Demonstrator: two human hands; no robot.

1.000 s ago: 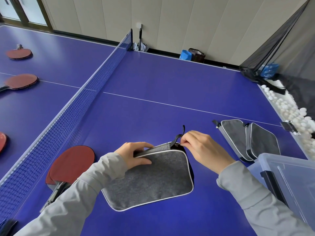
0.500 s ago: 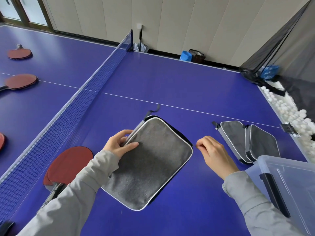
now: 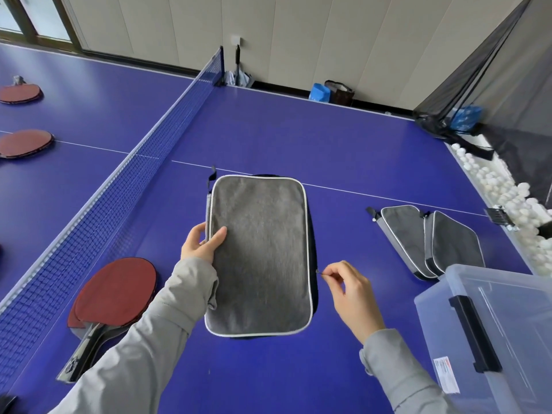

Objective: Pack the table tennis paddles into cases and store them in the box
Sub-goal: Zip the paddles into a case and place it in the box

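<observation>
A grey felt paddle case [image 3: 260, 258] with white piping lies lengthwise on the blue table in front of me. My left hand [image 3: 201, 243] grips its left edge, thumb on top. My right hand [image 3: 352, 291] pinches the small zipper pull at the case's right edge. Two red paddles [image 3: 115, 294] lie stacked to the left, near the net. Two more grey cases [image 3: 430, 240] lean together at the right, beside a clear plastic box [image 3: 493, 333] with a black latch.
The blue net [image 3: 125, 186] crosses the table on the left. Beyond it lie two more red paddles [image 3: 25, 143], [image 3: 19, 93]. Several white balls [image 3: 507, 192] fill a tray under black netting [image 3: 478, 85] at the right edge.
The case has been turned from lying across to lying lengthwise. My right hand has drawn the zipper pull from the strap corner along the right side towards me.
</observation>
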